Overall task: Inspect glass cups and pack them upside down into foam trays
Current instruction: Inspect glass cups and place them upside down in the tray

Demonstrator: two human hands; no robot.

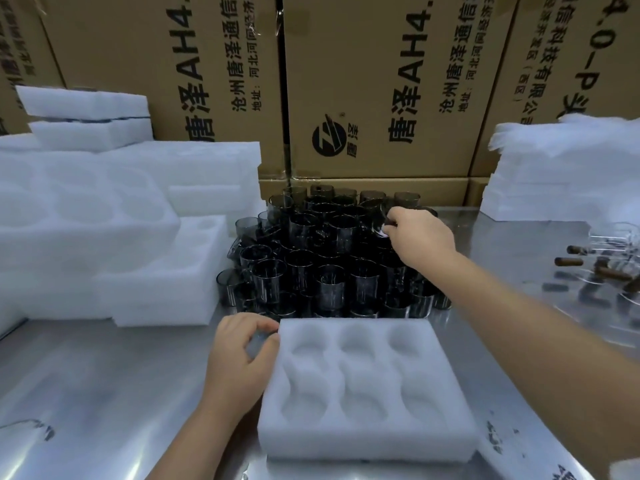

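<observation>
The left hand (pixel 242 355) is pinching the empty foam tray (pixel 363 393) by its corner, apparently steadying it. The right hand (pixel 419 237) is closing on a cup among the smoked glass cups (pixel 311 258), likely for inspection; its grip is partly hidden.

My left hand (pixel 239 358) grips the near-left corner of the white six-pocket foam tray (pixel 363 438); left of that grip I see bare shiny metal tabletop (pixel 104 393), an open lane. Beyond it, stacked white foam trays (pixel 104 237) wall off the far left. My right hand (pixel 415 237) pinches at one glass atop the packed cluster of dark smoked glass cups (pixel 329 258), hemmed all round. Right of that grip the tabletop is open until brown cylinders (pixel 588 265).
</observation>
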